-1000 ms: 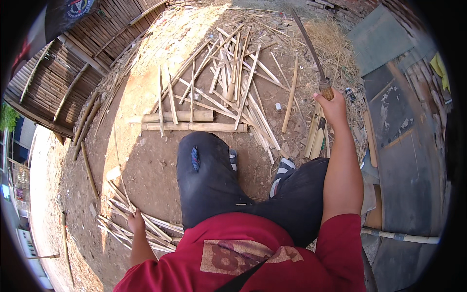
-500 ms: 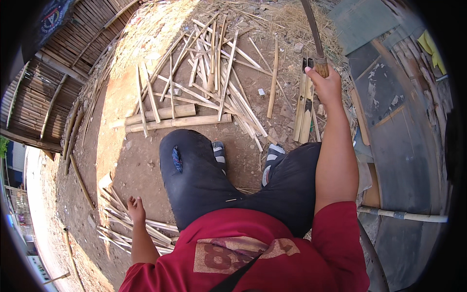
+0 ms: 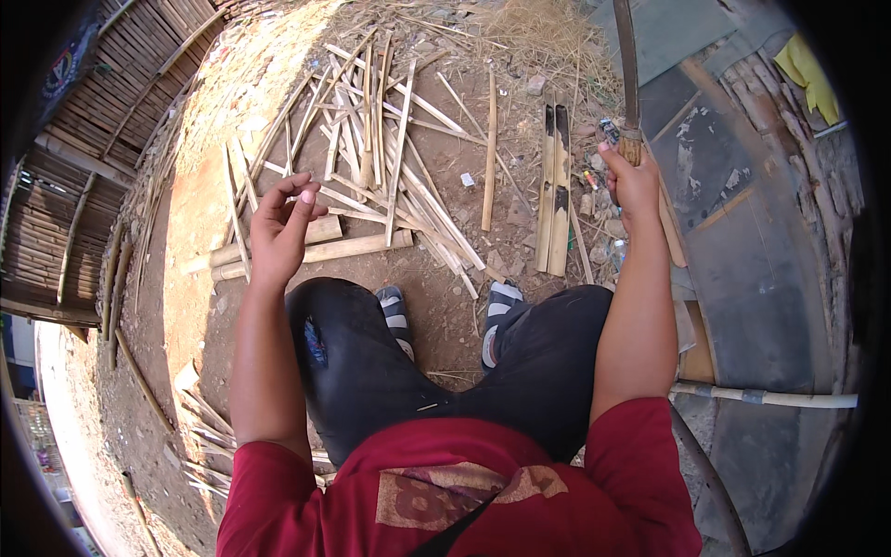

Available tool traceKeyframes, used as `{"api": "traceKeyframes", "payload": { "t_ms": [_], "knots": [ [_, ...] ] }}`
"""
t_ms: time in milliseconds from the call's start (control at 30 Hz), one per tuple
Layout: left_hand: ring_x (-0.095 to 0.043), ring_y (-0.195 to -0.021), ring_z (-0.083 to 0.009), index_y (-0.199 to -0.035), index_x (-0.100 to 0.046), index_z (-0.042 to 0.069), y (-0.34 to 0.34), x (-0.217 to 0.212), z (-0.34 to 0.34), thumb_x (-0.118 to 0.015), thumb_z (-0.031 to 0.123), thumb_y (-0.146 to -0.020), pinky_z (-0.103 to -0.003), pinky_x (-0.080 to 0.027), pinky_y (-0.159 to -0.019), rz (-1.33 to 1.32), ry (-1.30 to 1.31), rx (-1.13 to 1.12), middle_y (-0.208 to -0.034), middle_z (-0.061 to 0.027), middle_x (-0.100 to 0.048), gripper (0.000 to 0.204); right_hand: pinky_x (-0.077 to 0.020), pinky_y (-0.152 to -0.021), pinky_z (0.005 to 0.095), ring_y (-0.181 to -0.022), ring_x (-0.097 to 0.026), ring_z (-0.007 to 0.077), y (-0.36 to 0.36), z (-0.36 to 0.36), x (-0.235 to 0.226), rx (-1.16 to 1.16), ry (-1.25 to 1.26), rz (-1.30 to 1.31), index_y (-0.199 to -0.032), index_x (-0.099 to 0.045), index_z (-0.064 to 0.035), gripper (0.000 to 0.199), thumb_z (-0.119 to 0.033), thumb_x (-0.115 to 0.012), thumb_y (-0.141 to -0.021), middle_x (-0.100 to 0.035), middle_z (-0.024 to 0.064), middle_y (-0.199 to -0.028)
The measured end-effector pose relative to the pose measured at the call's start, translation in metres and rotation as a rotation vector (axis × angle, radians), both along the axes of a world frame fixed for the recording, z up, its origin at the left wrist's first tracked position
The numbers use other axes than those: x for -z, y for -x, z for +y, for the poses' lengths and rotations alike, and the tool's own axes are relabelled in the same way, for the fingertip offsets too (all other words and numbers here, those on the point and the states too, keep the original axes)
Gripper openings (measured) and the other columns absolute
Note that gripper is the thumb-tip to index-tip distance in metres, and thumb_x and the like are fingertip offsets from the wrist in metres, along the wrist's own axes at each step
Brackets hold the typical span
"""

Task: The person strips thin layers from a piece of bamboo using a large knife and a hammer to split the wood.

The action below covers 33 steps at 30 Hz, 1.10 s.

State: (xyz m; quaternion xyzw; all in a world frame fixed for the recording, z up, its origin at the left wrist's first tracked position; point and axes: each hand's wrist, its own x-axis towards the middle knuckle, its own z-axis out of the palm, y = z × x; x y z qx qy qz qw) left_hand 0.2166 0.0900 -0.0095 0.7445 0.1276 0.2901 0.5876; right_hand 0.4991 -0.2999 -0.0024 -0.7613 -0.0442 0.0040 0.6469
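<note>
My right hand (image 3: 635,190) is wrapped round the wooden handle of a machete (image 3: 627,70), whose long dark blade points away from me. Just left of that hand, two split bamboo lengths (image 3: 546,223) lie on the dirt with blackened inner faces. My left hand (image 3: 278,227) is raised above the ground beyond my left knee, fingers loosely bent and apart, holding nothing. In the view it overlaps the ends of two round bamboo poles (image 3: 362,245). Beyond them spreads a loose heap of pale bamboo strips (image 3: 397,167).
More bamboo strips (image 3: 212,422) lie at my lower left. A single long strip (image 3: 490,148) rests between heap and split lengths. Dark sheet panels (image 3: 770,306) stand along the right, and a slatted bamboo wall (image 3: 56,213) along the left. Straw (image 3: 548,37) litters the far ground.
My left hand has come up and forward from low on the left side. The machete and right hand have shifted slightly right and nearer in the view, still gripped.
</note>
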Motion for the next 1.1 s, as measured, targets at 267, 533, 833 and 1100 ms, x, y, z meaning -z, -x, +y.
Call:
{"api": "traceKeyframes", "payload": {
  "t_ms": [267,533,833,1100],
  "knots": [
    [-0.070,-0.083,-0.0139,-0.132,-0.059,0.001,-0.069,0.020,-0.022,-0.069,0.024,-0.100,-0.027,-0.054,-0.072,0.099,0.099,-0.025,-0.110,-0.0087,-0.066,0.041,-0.0398,-0.047,0.0232,-0.056,-0.053,0.0059,-0.016,0.058,0.039,-0.190,0.220,0.264,-0.091,-0.059,-0.0112,0.026,-0.030,-0.078,-0.091,-0.059,-0.0032,-0.073],
    [-0.063,-0.084,-0.0136,-0.142,-0.051,0.002,-0.055,0.025,-0.004,-0.067,0.026,-0.101,-0.028,-0.056,-0.076,0.273,0.165,-0.065,-0.108,-0.0062,-0.058,0.050,-0.0370,-0.049,0.0305,-0.059,-0.049,0.0106,-0.074,0.166,0.173,-0.288,0.451,0.612,-0.084,-0.058,-0.0117,0.031,-0.034,-0.077,-0.091,-0.056,-0.0018,-0.074],
    [-0.060,-0.075,-0.0108,-0.146,-0.046,0.003,-0.052,0.021,0.006,-0.061,0.029,-0.104,-0.026,-0.053,-0.071,0.192,0.336,-0.091,-0.101,-0.0062,-0.063,0.052,-0.0492,-0.094,0.0434,-0.112,-0.065,0.0320,-0.043,0.227,0.350,-0.024,0.488,0.634,-0.126,-0.064,0.0044,0.062,-0.039,-0.082,-0.085,-0.069,0.0202,-0.122],
    [-0.062,-0.071,-0.0121,-0.149,-0.042,0.000,-0.051,0.018,0.017,-0.060,0.033,-0.104,-0.025,-0.051,-0.069,0.155,0.457,-0.078,-0.104,-0.0079,-0.065,0.059,-0.0508,-0.091,0.0423,-0.105,-0.069,0.0325,-0.046,0.189,0.409,-0.179,0.817,0.580,-0.121,-0.070,-0.0036,0.056,-0.044,-0.080,-0.084,-0.072,0.0192,-0.113]
  ]
}}
